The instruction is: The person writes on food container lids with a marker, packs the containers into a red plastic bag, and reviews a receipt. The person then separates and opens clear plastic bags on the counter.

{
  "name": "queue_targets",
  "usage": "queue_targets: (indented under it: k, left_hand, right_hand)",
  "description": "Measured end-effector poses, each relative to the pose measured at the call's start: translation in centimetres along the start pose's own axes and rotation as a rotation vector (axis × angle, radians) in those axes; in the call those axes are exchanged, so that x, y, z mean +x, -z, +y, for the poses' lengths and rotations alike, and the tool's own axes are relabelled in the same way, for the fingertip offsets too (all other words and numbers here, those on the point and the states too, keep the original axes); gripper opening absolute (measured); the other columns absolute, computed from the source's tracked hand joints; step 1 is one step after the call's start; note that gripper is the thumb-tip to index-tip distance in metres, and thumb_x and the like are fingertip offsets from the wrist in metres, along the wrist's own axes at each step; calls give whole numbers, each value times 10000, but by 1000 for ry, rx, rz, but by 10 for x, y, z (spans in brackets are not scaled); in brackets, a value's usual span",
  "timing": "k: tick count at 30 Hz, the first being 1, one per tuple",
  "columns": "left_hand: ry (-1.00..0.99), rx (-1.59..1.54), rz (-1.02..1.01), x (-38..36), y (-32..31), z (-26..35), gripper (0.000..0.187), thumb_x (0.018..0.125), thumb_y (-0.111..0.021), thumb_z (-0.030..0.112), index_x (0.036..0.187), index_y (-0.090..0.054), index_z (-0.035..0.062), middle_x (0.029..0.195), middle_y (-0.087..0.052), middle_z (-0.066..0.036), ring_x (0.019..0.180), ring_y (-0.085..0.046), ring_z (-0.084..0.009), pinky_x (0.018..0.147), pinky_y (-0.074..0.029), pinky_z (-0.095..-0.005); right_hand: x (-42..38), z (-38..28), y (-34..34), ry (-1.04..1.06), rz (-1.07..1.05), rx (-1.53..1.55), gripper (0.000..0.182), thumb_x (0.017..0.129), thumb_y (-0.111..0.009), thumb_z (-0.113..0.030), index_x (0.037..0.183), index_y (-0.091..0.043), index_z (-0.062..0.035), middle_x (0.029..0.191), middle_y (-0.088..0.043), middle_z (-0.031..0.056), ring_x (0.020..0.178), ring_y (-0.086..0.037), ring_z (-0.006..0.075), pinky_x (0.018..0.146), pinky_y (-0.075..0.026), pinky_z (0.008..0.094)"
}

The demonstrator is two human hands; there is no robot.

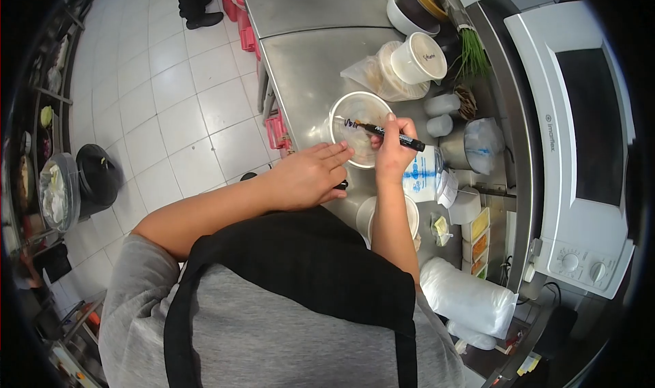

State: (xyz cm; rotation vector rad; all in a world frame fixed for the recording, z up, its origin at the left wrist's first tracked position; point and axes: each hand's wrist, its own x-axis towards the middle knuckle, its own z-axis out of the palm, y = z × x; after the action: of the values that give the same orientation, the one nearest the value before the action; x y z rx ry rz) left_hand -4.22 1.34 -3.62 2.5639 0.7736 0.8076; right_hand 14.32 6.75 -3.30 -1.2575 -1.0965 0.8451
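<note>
My right hand is closed around a black marker, its tip on the clear lid of a round tub. Dark handwriting shows on the lid near the tip. The fingers of my left hand rest together on the lid's near edge. A small black piece, which looks like the marker cap, pokes out between the left thumb and forefinger. Part of the lid is covered by my hands. Close to my right wrist stands a white container with blue print.
A white lidded tub sits beside a plastic bag on the steel table. A microwave stands at right. Near my right elbow lies a plastic roll. Another person's legs show at the top.
</note>
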Motion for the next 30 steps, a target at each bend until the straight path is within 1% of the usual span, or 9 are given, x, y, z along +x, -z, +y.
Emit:
queue_targets:
  k: [4,5,8,11,16,20,23,26,30]
  left_hand:
    - [-13,9,1,0,0,-1,332,856,-609,321,827,-557,-6,1308,-484,-238,1220,-471,-367,1024,-383,-416]
    - [-13,11,2,0,1,-1,335,857,-607,322,829,-558,-8,1307,-485,-239,1220,-471,-367,1025,-382,-416]
    - [-14,8,2,0,1,-1,342,859,-603,327,837,-562,-12,1305,-486,-240,1219,-473,-365,1028,-378,-417]
    - [-9,4,0,0,0,-1,348,862,-597,333,848,-566,-13,1307,-485,-239,1222,-472,-362,1030,-376,-417]
    - [-6,15,-7,-1,0,-1,359,872,-583,345,857,-570,-13,1312,-482,-237,1229,-467,-358,1033,-373,-417]
    - [-11,6,-14,-1,-2,-3,383,878,-563,357,923,-600,-22,1283,-495,-257,1216,-470,-372,1039,-359,-422]
    - [-14,7,-7,-2,-3,-2,386,879,-560,359,922,-603,-22,1285,-494,-256,1215,-471,-371,1038,-359,-423]
    - [-11,7,-4,-2,-2,-3,386,881,-558,360,919,-606,-22,1283,-496,-255,1217,-469,-370,1037,-359,-424]
    - [-12,16,-4,-2,-3,-2,383,882,-557,359,914,-609,-20,1283,-498,-254,1221,-465,-369,1038,-359,-423]
  right_hand:
    - [-2,-1,-2,34,3,59,235,882,-602,-109,703,-453,-74,588,-498,-4,452,-482,58,413,-376,200]
    - [0,4,1,66,-25,-1,237,896,-597,-161,718,-466,-75,587,-505,4,459,-495,79,410,-376,208]
    - [1,6,1,49,47,15,240,892,-598,-155,712,-459,-78,577,-499,2,449,-485,79,406,-366,211]
    - [0,6,2,61,24,-13,241,889,-599,-154,709,-455,-81,568,-493,2,439,-475,77,406,-365,210]
    - [1,5,1,49,83,0,242,881,-593,-138,698,-443,-84,560,-478,1,415,-445,74,386,-352,211]
    - [1,7,-1,74,146,39,240,875,-587,-128,694,-437,-83,561,-468,2,399,-424,73,372,-345,211]
    - [4,7,4,23,93,30,233,875,-585,-126,699,-441,-78,574,-474,7,395,-423,75,373,-347,211]
    - [4,5,4,113,159,92,234,877,-585,-126,698,-443,-75,587,-484,12,394,-424,77,371,-348,214]
    - [5,6,3,63,119,9,242,873,-589,-121,684,-445,-73,588,-482,11,400,-428,78,376,-352,214]
